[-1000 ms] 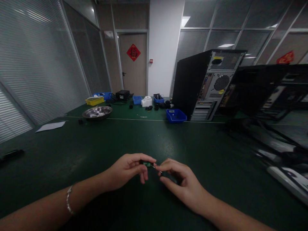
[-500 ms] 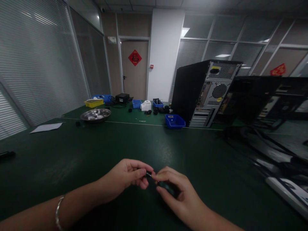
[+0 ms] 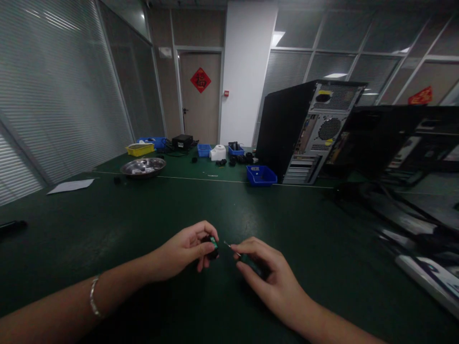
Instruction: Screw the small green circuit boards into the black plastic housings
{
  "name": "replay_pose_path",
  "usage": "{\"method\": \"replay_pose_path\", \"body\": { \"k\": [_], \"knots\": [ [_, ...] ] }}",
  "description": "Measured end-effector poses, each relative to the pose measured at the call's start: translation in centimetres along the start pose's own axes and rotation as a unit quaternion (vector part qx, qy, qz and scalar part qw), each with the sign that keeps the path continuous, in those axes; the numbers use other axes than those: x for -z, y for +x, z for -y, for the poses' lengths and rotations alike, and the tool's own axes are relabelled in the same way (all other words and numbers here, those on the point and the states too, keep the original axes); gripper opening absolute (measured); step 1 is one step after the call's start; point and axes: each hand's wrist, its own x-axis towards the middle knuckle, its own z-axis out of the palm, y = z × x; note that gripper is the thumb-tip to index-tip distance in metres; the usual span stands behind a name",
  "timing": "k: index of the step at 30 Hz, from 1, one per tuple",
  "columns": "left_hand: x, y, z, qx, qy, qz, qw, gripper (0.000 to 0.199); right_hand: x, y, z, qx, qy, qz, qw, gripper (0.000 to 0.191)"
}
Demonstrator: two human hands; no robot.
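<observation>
Above the green tabletop [image 3: 161,210], my left hand [image 3: 190,247] is closed around a small black part with a green circuit board [image 3: 214,242] on its face. Thumb and fingertips pinch its sides, and its exact kind is unclear. My right hand [image 3: 267,267] grips a screwdriver [image 3: 246,259] with a dark green handle. Its thin metal shaft points up and left at the black part, with a narrow gap between tip and part. Most of the handle is hidden by the fingers.
Farther back stand a steel dish [image 3: 143,167] with small pieces, a blue bin [image 3: 261,176] and a black computer tower [image 3: 287,129]. A paper sheet [image 3: 71,186] lies at left. Dark cables [image 3: 394,205] and a white power strip [image 3: 426,277] are at right.
My hands have drawn apart: the left moved up and left, turning the green face into view. The screwdriver tip has come away from the part. The camera view shifted slightly.
</observation>
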Motion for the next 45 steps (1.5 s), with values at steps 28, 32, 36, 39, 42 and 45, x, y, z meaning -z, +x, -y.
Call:
{"method": "replay_pose_path", "body": {
  "k": [28, 32, 36, 39, 42, 45],
  "knots": [
    [-0.3, -0.6, 0.0, -0.089, 0.341, 0.051, 0.935, 0.042, 0.0, -0.2, 1.1, -0.101, -0.189, 0.118, 0.97, 0.029],
    [-0.1, -0.4, 0.5, -0.095, 0.324, 0.044, 0.94, 0.04, -0.2, -0.2, 1.2, -0.117, -0.241, 0.152, 0.951, 0.023],
    [-0.4, -0.4, 0.6, -0.11, 0.334, 0.044, 0.935, 0.038, -0.2, -0.1, 1.1, -0.114, -0.232, 0.161, 0.952, 0.018],
    [-0.7, -0.5, 0.6, -0.099, 0.353, 0.035, 0.93, 0.037, 0.0, -0.1, 1.1, -0.119, -0.223, 0.161, 0.954, 0.016],
    [-0.9, -0.6, 0.4, -0.077, 0.365, 0.022, 0.928, 0.039, 0.1, 0.0, 1.2, -0.127, -0.215, 0.154, 0.956, 0.022],
    [-1.0, -0.6, 0.0, -0.061, 0.365, 0.014, 0.929, 0.041, 0.1, -0.1, 1.3, -0.133, -0.207, 0.142, 0.959, 0.035]
  ]
}}
